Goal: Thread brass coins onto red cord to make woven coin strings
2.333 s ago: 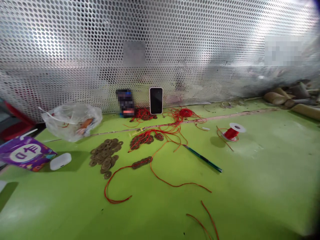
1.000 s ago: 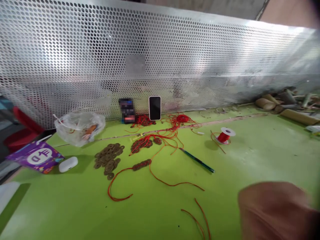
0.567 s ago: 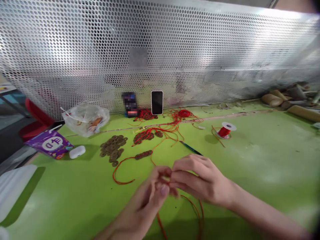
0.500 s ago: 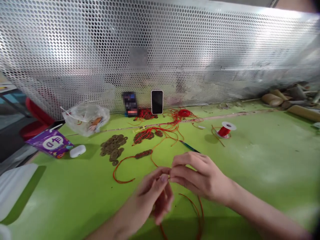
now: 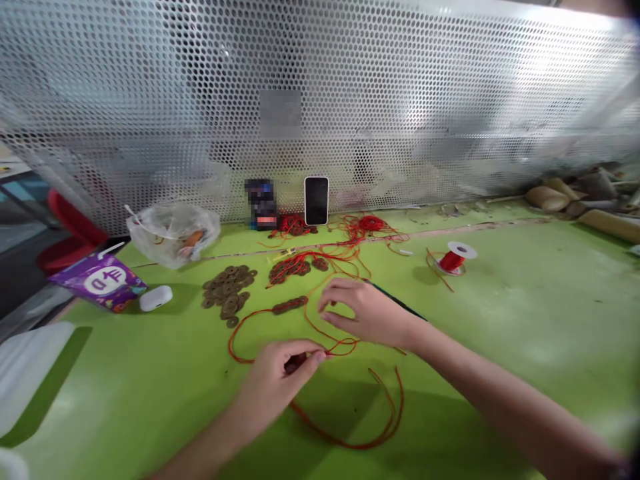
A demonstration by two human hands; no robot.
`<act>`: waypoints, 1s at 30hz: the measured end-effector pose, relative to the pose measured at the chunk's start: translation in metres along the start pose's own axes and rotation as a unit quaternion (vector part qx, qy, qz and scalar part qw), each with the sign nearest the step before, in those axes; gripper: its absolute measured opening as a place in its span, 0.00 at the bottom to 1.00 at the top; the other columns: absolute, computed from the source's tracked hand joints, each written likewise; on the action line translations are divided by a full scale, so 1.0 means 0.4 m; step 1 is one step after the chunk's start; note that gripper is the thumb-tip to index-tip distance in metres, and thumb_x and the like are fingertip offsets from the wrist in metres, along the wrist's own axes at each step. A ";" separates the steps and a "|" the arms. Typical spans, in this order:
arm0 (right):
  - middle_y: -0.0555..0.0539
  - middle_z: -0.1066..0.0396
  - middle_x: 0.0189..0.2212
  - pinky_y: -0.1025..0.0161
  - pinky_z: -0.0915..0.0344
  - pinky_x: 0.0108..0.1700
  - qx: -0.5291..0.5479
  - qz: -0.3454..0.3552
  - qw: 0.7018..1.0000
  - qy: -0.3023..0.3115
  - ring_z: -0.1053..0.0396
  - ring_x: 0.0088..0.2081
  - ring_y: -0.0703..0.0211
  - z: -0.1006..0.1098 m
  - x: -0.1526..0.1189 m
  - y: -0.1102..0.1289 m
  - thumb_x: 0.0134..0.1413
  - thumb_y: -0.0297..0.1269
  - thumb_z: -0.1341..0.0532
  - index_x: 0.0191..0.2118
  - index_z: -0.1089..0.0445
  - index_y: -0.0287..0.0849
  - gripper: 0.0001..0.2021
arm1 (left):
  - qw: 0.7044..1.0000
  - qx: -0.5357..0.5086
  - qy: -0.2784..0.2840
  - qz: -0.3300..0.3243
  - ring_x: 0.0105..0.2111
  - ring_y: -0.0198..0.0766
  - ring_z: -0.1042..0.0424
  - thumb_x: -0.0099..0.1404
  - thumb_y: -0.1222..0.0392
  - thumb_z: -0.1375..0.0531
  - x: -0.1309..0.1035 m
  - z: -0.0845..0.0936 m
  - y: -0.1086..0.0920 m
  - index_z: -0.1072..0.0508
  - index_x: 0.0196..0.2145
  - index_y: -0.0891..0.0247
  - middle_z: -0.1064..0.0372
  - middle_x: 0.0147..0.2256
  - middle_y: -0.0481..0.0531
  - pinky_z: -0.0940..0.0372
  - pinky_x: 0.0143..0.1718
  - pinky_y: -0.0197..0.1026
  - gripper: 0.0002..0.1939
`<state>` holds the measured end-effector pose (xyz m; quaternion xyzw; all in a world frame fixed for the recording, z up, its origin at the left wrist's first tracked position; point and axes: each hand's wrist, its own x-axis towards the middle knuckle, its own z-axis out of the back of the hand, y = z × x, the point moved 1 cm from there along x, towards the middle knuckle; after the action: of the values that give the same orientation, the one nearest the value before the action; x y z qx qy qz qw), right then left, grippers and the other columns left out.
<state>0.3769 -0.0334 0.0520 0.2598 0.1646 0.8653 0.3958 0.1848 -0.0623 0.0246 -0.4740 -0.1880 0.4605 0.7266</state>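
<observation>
My left hand is closed, thumb and forefinger pinching a red cord that loops to the right of the fingertips and curves over the green table below. Above and to the right, my right hand hovers with its fingers bent and apart, nothing visible between them. A row of strung coins lies just beyond my left hand, with cord running from both ends. Loose brown coins are piled to its left. Behind are corded coin bundles. A dark pen-like tool lies partly behind my right hand.
A spool of red cord stands at the right. Along the back are a phone, red cord tangles and a plastic bag. A purple packet and white case sit left. Perforated metal rises behind.
My right hand has let go of the cord near my left fingertips and moved up, its fingers opening. My left hand has shifted slightly left, and a cord loop now shows between the hands.
</observation>
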 end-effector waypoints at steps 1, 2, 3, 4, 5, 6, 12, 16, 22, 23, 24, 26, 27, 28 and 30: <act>0.47 0.29 0.38 0.63 0.35 0.44 -0.008 0.005 1.000 0.012 0.30 0.39 0.61 -0.015 0.033 -0.004 0.61 0.33 0.43 0.39 0.28 0.41 0.06 | 1.000 0.005 0.003 0.004 0.24 0.36 0.37 0.65 0.50 0.46 0.006 -0.009 0.007 0.22 0.33 0.65 0.28 0.26 0.49 0.46 0.24 0.36 0.17; 0.47 0.28 0.38 0.63 0.35 0.44 -0.016 0.014 0.999 0.028 0.30 0.39 0.60 -0.033 0.070 -0.007 0.61 0.32 0.43 0.39 0.28 0.41 0.07 | 1.000 0.009 0.006 0.008 0.23 0.35 0.39 0.65 0.51 0.46 0.011 -0.018 0.015 0.22 0.33 0.65 0.29 0.25 0.49 0.48 0.24 0.36 0.17; 0.47 0.28 0.39 0.63 0.35 0.44 -0.025 0.026 0.998 0.044 0.30 0.39 0.60 -0.054 0.108 -0.010 0.61 0.32 0.44 0.39 0.27 0.41 0.08 | 1.000 0.012 0.010 0.010 0.22 0.35 0.41 0.65 0.52 0.46 0.017 -0.027 0.024 0.23 0.32 0.66 0.30 0.24 0.48 0.49 0.23 0.36 0.17; 0.46 0.28 0.38 0.63 0.34 0.43 -0.036 0.042 0.996 0.069 0.30 0.39 0.59 -0.077 0.147 -0.011 0.61 0.33 0.44 0.39 0.27 0.41 0.08 | 1.000 0.015 0.015 0.010 0.22 0.34 0.42 0.65 0.53 0.46 0.022 -0.034 0.031 0.23 0.31 0.66 0.31 0.23 0.48 0.50 0.23 0.36 0.16; 0.46 0.27 0.38 0.63 0.34 0.43 -0.050 0.059 0.992 0.097 0.29 0.39 0.59 -0.102 0.186 -0.012 0.60 0.32 0.43 0.39 0.26 0.41 0.08 | 1.000 0.017 0.022 0.008 0.22 0.34 0.43 0.65 0.55 0.47 0.025 -0.040 0.039 0.23 0.29 0.66 0.33 0.22 0.47 0.51 0.23 0.36 0.16; 0.46 0.27 0.37 0.63 0.34 0.42 -0.055 0.065 0.990 0.109 0.29 0.39 0.58 -0.126 0.223 -0.011 0.59 0.32 0.42 0.38 0.25 0.41 0.07 | 0.999 0.019 0.029 0.005 0.22 0.34 0.43 0.64 0.56 0.47 0.028 -0.046 0.044 0.23 0.28 0.66 0.34 0.22 0.47 0.51 0.23 0.35 0.16; 0.46 0.28 0.41 0.67 0.35 0.41 -0.085 0.064 0.990 0.095 0.29 0.43 0.59 -0.235 0.353 0.025 0.60 0.34 0.42 0.43 0.25 0.40 0.10 | 0.998 0.026 0.051 -0.005 0.21 0.33 0.48 0.64 0.58 0.47 0.023 -0.059 0.058 0.24 0.26 0.65 0.41 0.20 0.45 0.53 0.23 0.35 0.15; 0.48 0.30 0.41 0.64 0.36 0.46 -0.087 0.064 0.991 0.083 0.30 0.45 0.60 -0.267 0.372 0.045 0.62 0.32 0.46 0.44 0.27 0.34 0.12 | 0.998 0.024 0.052 -0.002 0.21 0.33 0.47 0.64 0.57 0.47 0.019 -0.059 0.062 0.23 0.28 0.64 0.41 0.20 0.45 0.54 0.22 0.35 0.15; 0.45 0.29 0.42 0.56 0.31 0.44 -0.058 0.091 0.982 0.156 0.30 0.42 0.58 -0.287 0.412 0.020 0.58 0.34 0.38 0.40 0.29 0.36 0.07 | 0.999 0.003 0.054 -0.005 0.21 0.32 0.45 0.63 0.60 0.45 0.023 -0.060 0.068 0.22 0.30 0.64 0.36 0.21 0.45 0.52 0.23 0.34 0.13; 0.45 0.30 0.43 0.55 0.31 0.44 -0.056 0.087 0.982 0.157 0.30 0.43 0.57 -0.289 0.415 0.019 0.58 0.33 0.39 0.40 0.30 0.36 0.07 | 0.999 -0.001 0.054 -0.006 0.21 0.32 0.46 0.63 0.59 0.45 0.023 -0.060 0.070 0.22 0.30 0.63 0.36 0.21 0.45 0.52 0.23 0.34 0.13; 0.44 0.30 0.43 0.56 0.32 0.45 -0.055 0.080 0.984 0.152 0.30 0.43 0.56 -0.290 0.416 0.019 0.59 0.32 0.39 0.40 0.29 0.36 0.06 | 0.999 -0.006 0.053 -0.006 0.21 0.32 0.46 0.63 0.59 0.45 0.024 -0.061 0.071 0.21 0.30 0.63 0.37 0.21 0.45 0.53 0.22 0.34 0.13; 0.43 0.29 0.43 0.59 0.33 0.43 -0.051 0.063 0.987 0.137 0.30 0.43 0.56 -0.290 0.417 0.022 0.58 0.28 0.41 0.37 0.27 0.37 0.05 | 0.999 -0.017 0.050 -0.007 0.21 0.33 0.47 0.63 0.58 0.45 0.024 -0.064 0.073 0.21 0.30 0.63 0.38 0.20 0.45 0.54 0.22 0.35 0.13; 0.42 0.29 0.43 0.60 0.33 0.42 -0.046 0.054 0.990 0.125 0.30 0.42 0.55 -0.287 0.417 0.024 0.58 0.27 0.41 0.36 0.26 0.37 0.06 | 0.999 -0.024 0.047 -0.007 0.21 0.33 0.47 0.62 0.58 0.45 0.024 -0.064 0.073 0.22 0.30 0.63 0.39 0.20 0.45 0.55 0.22 0.35 0.13; 0.42 0.28 0.43 0.61 0.34 0.41 -0.038 0.046 0.992 0.112 0.30 0.42 0.54 -0.281 0.416 0.025 0.58 0.27 0.41 0.35 0.26 0.38 0.07 | 0.999 -0.031 0.043 -0.008 0.21 0.32 0.48 0.62 0.58 0.45 0.024 -0.065 0.073 0.22 0.29 0.64 0.41 0.19 0.45 0.55 0.22 0.35 0.13; 0.43 0.27 0.41 0.61 0.35 0.40 -0.015 0.029 0.996 0.082 0.30 0.40 0.55 -0.257 0.411 0.023 0.57 0.29 0.41 0.36 0.25 0.38 0.06 | 0.998 -0.050 0.032 -0.008 0.20 0.32 0.50 0.61 0.58 0.46 0.025 -0.063 0.073 0.23 0.26 0.64 0.44 0.18 0.44 0.56 0.22 0.35 0.14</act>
<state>0.2210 0.0792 0.0256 0.1872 0.1759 0.8971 0.3595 0.1936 -0.0630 -0.0142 -0.5227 -0.1910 0.4290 0.7115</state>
